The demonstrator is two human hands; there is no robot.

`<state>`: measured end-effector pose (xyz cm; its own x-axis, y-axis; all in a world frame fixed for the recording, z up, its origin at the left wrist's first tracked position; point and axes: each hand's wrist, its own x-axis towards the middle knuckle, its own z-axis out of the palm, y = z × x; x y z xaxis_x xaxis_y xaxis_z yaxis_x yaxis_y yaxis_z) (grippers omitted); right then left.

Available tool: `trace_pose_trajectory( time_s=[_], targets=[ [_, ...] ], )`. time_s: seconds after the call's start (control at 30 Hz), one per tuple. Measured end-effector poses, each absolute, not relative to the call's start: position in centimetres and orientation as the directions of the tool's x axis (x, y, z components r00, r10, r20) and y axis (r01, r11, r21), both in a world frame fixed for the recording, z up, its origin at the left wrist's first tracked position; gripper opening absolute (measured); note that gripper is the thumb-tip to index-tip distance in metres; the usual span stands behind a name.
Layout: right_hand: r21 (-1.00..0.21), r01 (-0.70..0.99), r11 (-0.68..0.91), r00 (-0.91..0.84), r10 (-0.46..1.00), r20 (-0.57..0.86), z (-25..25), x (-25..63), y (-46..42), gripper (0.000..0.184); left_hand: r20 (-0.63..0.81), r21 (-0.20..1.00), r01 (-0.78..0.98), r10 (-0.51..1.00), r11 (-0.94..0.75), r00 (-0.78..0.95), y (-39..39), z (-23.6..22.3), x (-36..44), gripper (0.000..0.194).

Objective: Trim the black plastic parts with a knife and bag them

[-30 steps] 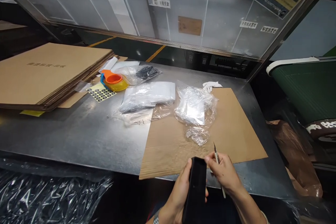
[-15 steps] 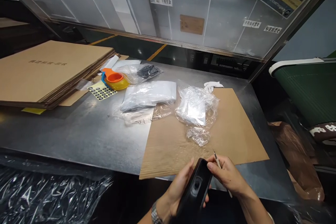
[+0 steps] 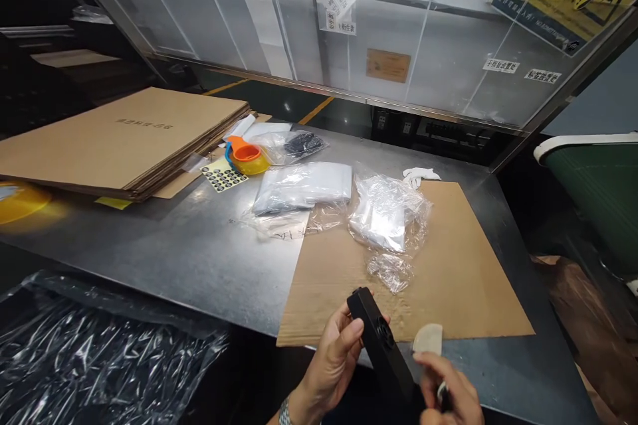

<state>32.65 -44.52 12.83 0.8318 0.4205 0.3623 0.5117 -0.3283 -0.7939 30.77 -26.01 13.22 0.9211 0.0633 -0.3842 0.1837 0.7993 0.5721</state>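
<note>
My left hand (image 3: pixel 333 358) is closed around a long black plastic housing (image 3: pixel 381 339), thumb on its near side. The housing tilts up and away from me, with a round opening showing on its face. My right hand (image 3: pixel 448 388) is beside its lower end, fingers curled around a pale, flat, fan-shaped tool (image 3: pixel 428 339). The tool's wide end sticks up past the fingertips. Whether the right fingers touch the housing cannot be made out. Beyond both hands, a cardboard sheet (image 3: pixel 463 265) covers part of the metal table (image 3: pixel 199 246).
Crumpled clear plastic bags (image 3: pixel 389 219) lie on the cardboard, beside a bagged white packet (image 3: pixel 304 186). Behind are a white glove (image 3: pixel 420 176), tape dispenser (image 3: pixel 248 154) and sticker sheet (image 3: pixel 224 174). Stacked cardboard (image 3: pixel 124 139) stands left; black plastic sheeting (image 3: pixel 100 352) hangs in front.
The black housing has turned, so its round opening faces more to the right. My right hand has moved down, away from its upper end. The tool now shows its flat side.
</note>
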Motion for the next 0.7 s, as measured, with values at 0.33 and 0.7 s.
trace_pose_trajectory(
  time_s=[0.33, 0.7],
  targets=[
    [-0.639, 0.479, -0.602, 0.835, 0.536, 0.122, 15.6, 33.5, -44.2, 0.034, -0.323, 0.747, 0.227, 0.043, 0.625, 0.945, -26.5, 13.9, 30.0, 0.049],
    [-0.424, 0.591, -0.686, 0.783, 0.615, 0.096, 16.0, 33.3, -43.9, 0.035, -0.317, 0.851, 0.247, 0.079, 0.463, 0.945, -26.7, 13.0, 29.8, 0.05]
  ],
)
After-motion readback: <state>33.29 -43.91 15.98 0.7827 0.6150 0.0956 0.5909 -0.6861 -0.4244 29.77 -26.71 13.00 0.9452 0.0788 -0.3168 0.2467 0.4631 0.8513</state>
